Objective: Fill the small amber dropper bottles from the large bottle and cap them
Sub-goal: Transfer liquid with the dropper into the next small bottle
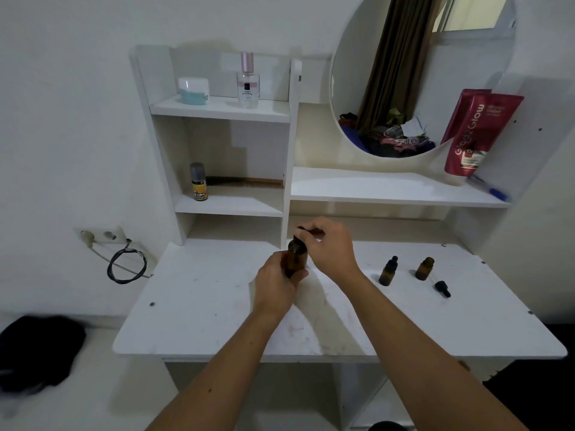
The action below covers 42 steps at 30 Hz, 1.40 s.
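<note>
While left hand grips the round amber glass large bottle, right hand pinches its black cap; white scuffed desk underneath.

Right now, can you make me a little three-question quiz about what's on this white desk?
1. True or false: both small amber bottles on the desk are capped.
2. Which hand grips the large bottle's body? A) left B) right
3. What lies beside the open small bottle?

Key:
1. False: capped small bottle, open small bottle.
2. A: left hand holds the large bottle; right hand pinches its cap.
3. A loose dropper cap.
</note>
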### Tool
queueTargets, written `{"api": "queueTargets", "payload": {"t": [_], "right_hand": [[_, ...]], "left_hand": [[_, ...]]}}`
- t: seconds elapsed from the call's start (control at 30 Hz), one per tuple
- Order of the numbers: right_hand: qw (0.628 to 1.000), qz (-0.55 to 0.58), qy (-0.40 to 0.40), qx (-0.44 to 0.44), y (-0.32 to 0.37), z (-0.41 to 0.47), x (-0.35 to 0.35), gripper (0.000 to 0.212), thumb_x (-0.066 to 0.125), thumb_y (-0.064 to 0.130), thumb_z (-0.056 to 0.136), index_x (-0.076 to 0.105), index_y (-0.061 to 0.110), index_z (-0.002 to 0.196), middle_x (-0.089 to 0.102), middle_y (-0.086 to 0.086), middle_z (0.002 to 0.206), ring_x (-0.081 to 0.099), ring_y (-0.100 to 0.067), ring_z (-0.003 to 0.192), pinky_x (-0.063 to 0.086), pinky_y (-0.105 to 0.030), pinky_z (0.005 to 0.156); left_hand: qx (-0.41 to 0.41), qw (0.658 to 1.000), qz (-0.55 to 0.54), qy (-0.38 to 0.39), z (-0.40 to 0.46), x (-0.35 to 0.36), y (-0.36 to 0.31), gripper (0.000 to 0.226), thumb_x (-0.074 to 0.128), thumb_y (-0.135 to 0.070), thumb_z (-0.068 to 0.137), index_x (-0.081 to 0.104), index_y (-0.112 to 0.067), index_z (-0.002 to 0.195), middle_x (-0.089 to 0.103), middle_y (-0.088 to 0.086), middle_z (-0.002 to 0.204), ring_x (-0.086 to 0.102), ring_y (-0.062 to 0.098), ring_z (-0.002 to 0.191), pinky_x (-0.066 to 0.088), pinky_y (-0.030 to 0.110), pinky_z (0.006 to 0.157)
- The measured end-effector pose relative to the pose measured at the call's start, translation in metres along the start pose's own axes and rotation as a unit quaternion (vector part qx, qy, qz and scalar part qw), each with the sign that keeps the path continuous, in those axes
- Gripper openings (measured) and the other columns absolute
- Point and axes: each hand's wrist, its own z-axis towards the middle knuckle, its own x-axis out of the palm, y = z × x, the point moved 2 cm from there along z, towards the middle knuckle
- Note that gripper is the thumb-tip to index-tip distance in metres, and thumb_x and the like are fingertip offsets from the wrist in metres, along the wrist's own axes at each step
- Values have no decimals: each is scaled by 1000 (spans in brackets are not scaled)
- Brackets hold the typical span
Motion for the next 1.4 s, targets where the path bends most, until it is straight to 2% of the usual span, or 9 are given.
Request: {"api": "queueTargets", "payload": {"t": [0.1, 0.4, 0.47, 0.57, 0.8, 1.03, 1.2, 1.3, 1.4], "right_hand": [[1000, 20, -4, 17, -1, 4, 0, 9, 78, 19, 93, 75, 13, 87, 69, 17, 81, 64, 2, 79, 47, -4, 69], [997, 63, 16, 38, 4, 6, -7, 11, 76, 23, 95, 80, 16, 103, 78, 8, 94, 72, -3, 90, 55, -16, 83], [997, 74, 12, 31, 9, 6, -13, 13, 75, 23, 96, 79, 16, 107, 78, 10, 96, 72, 2, 90, 53, -9, 81], [995, 104, -9, 11, 22, 8, -28, 12, 74, 21, 97, 78, 18, 108, 76, 15, 95, 70, 10, 86, 50, -3, 78], [984, 151, -87, -31, 38, 8, -65, 17, 74, 18, 97, 78, 14, 113, 79, 6, 100, 75, -3, 95, 57, -17, 90], [973, 172, -150, -34, 18, -15, -117, 19, 75, 15, 96, 76, 9, 114, 80, 3, 97, 77, -5, 93, 57, -16, 86], [971, 154, -180, 10, -18, -40, -163, 16, 75, 20, 97, 77, 16, 112, 80, 6, 98, 76, -5, 96, 59, -21, 90], [971, 127, -199, 40, -43, -53, -191, 18, 75, 23, 97, 77, 18, 114, 80, 6, 101, 76, -6, 99, 62, -26, 84], [967, 111, -226, 51, -64, -62, -218, 18, 75, 21, 97, 77, 15, 114, 81, 5, 99, 77, -5, 96, 59, -24, 93]], "left_hand": [[3, 1000, 2, 1, 0, 0, 0, 48, 80, -41, 87, 62, -24, 128, 71, -7, 117, 66, 16, 106, 56, 38, 100], [-7, 1000, 12, -1, -2, -1, -6, 52, 79, -42, 87, 59, -24, 132, 70, -3, 124, 66, 20, 111, 54, 42, 104], [-3, 1000, 15, -2, -3, -2, -7, 51, 79, -41, 88, 59, -23, 132, 70, -3, 123, 65, 19, 111, 55, 42, 103], [-2, 1000, 21, -6, -5, -2, -9, 50, 79, -41, 88, 60, -23, 131, 70, -3, 122, 65, 19, 110, 55, 44, 101], [-26, 999, -13, -26, -16, -3, -13, 70, 83, -42, 83, 51, -22, 142, 63, -3, 138, 60, 21, 125, 50, 45, 109], [-33, 995, -40, -80, -52, 6, -20, 59, 85, -37, 83, 52, -22, 129, 65, -4, 127, 63, 16, 115, 50, 26, 95], [-19, 998, -41, -43, -79, 44, -44, 49, 83, -39, 85, 54, -25, 123, 65, -6, 123, 62, 13, 112, 49, 22, 88], [2, 998, -55, -4, -92, 76, -64, 48, 81, -39, 86, 56, -23, 123, 66, -6, 120, 62, 12, 108, 54, 25, 90], [36, 995, -76, 62, -100, 114, -85, 48, 82, -37, 86, 58, -23, 124, 65, -9, 117, 63, 10, 107, 56, 29, 92]]}}
